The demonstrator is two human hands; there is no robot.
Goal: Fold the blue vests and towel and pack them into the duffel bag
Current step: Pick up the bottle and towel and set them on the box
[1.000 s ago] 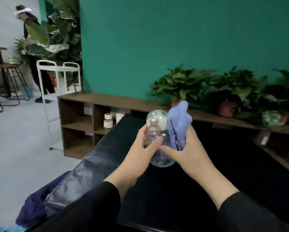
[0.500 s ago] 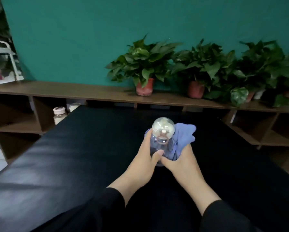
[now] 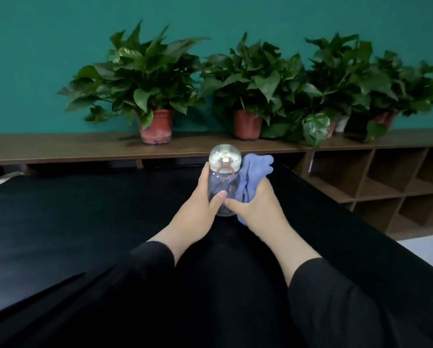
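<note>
Towel (image 3: pixel 254 177) is bunching in my right hand (image 3: pixel 256 207), pressing beside the clear bottle (image 3: pixel 224 187) my left hand (image 3: pixel 197 209) is gripping over the black table (image 3: pixel 72 209).

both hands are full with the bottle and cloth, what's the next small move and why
Probably set the clear bottle down on the black table: the left hand grips it while the right hand bunches the blue cloth, which needs both hands free to fold.

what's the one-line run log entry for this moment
left hand: holds clear bottle | right hand: grips blue cloth against bottle | over black table | duffel bag: not in view
</note>
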